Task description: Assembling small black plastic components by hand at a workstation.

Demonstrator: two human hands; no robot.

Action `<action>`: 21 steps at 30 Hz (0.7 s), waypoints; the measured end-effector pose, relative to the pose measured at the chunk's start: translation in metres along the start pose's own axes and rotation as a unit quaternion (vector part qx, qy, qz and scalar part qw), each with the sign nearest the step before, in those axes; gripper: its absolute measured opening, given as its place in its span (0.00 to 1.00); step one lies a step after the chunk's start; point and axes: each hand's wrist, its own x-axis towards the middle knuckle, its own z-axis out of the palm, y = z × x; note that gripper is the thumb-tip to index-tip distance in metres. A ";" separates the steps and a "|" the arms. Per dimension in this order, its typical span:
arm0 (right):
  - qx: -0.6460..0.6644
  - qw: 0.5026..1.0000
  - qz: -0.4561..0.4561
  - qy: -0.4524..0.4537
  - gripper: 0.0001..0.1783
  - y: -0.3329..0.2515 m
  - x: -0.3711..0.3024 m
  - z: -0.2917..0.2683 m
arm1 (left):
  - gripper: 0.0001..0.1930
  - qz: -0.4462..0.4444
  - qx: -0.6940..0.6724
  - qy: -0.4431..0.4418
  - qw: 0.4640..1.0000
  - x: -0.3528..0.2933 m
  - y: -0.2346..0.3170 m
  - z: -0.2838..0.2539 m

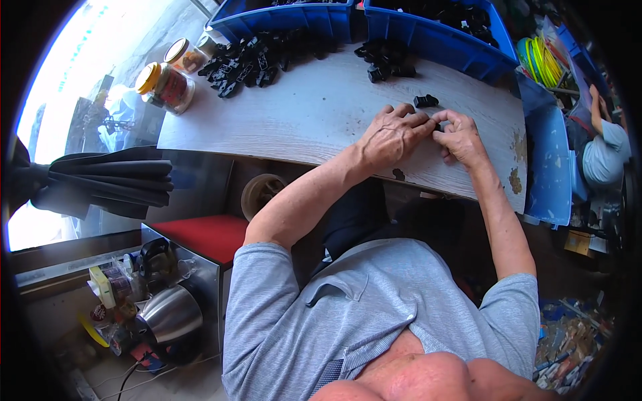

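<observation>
Near the front right of the white table (287, 127), my left hand (396, 137) and my right hand (461, 140) meet over a small black part (438, 127). Fingertips cover most of it, so its shape is hard to make out. The right thumb and forefinger pinch it. My left fingers are bent and closed against its other side. Just beyond the hands lies a separate black plastic piece (426, 101). Farther back sit a few more black pieces (384, 70), and a large heap of black plastic parts (251, 60) spreads over the far left.
Two blue bins, one at left (287, 21) and one at right (441, 41), hold black parts along the back edge. Lidded jars (175, 92) stand at the table's left. A lighter blue bin (550, 157) adjoins its right side. Another person (605, 150) is at far right.
</observation>
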 end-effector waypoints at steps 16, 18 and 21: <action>0.025 0.998 -0.051 0.038 0.18 0.003 -0.006 0.004 | 0.12 -0.210 0.250 0.201 0.924 -0.012 -0.190 -0.051; 0.028 0.998 -0.049 0.036 0.17 0.001 -0.007 0.005 | 0.15 -0.216 0.246 0.186 0.926 -0.017 -0.193 -0.052; 0.027 0.997 -0.046 0.049 0.17 0.001 -0.008 0.005 | 0.17 -0.218 0.237 0.186 0.928 -0.023 -0.182 -0.051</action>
